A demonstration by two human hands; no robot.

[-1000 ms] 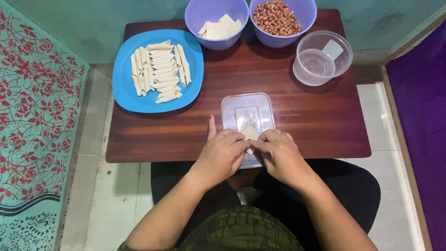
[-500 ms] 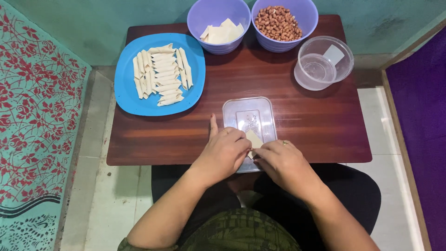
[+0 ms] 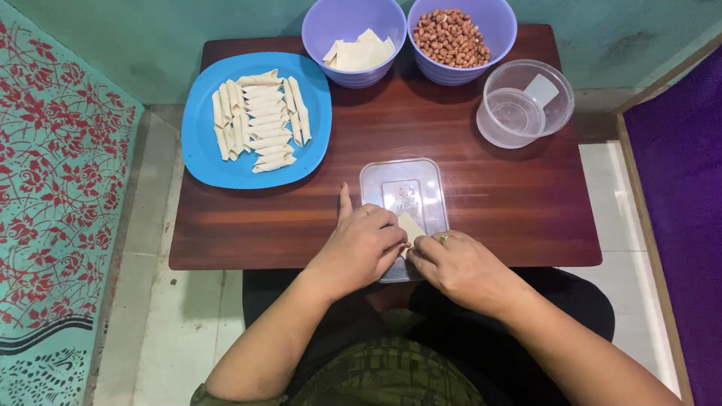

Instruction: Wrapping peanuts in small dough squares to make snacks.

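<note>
My left hand (image 3: 361, 244) and my right hand (image 3: 459, 267) meet over the near end of a clear plastic lid (image 3: 406, 192) lying flat on the brown wooden table (image 3: 511, 203). Between their fingertips they pinch a small pale pastry wrapper (image 3: 411, 225), mostly hidden by the fingers. My left index finger points away along the lid's left edge. A blue plate (image 3: 203, 154) with several rolled pastry sticks (image 3: 259, 120) sits at the far left.
At the back stand a purple bowl of flat wrappers (image 3: 353, 46) and a purple bowl of peanuts (image 3: 453, 36). A clear round container (image 3: 526, 101) sits at the right. A patterned teal mat (image 3: 60, 195) lies left, a purple mat (image 3: 681, 203) right.
Both hands stay on the wrapper over the lid; the fingers have shifted slightly as they work it. The camera view has drifted a little.
</note>
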